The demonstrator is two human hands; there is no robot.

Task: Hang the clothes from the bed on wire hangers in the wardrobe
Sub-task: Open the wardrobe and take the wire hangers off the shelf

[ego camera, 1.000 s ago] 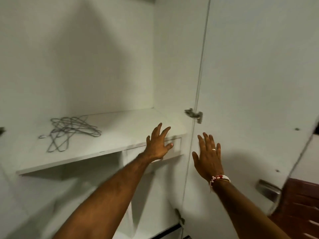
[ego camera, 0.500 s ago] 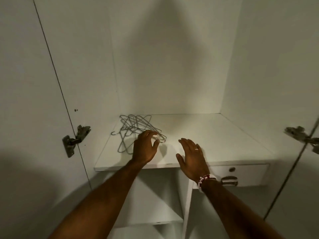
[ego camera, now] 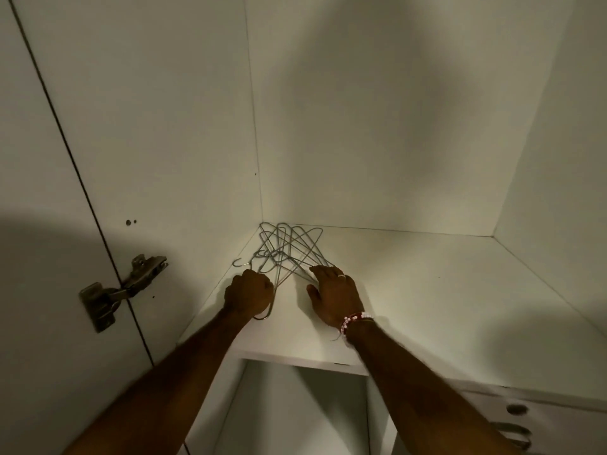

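A: Where do the wire hangers (ego camera: 286,247) lie?
B: On the shelf (ego camera: 427,290), stretching away beyond the left hand (ego camera: 248,293); its grip curls round one's near end; right hand (ego camera: 335,295) flat, pressing the pile.

No writing, labels, brand marks, numbers or signs can be read here. The white wardrobe panels (ego camera: 147,93), the shelf (ego camera: 427,290), the metal hinge (ego camera: 124,287) and the wire hangers (ego camera: 281,254) show no legible marking.

L hand (ego camera: 249,294) gripping wire hangers (ego camera: 285,249), R hand (ego camera: 335,297) flat on them, white shelf (ego camera: 427,290)
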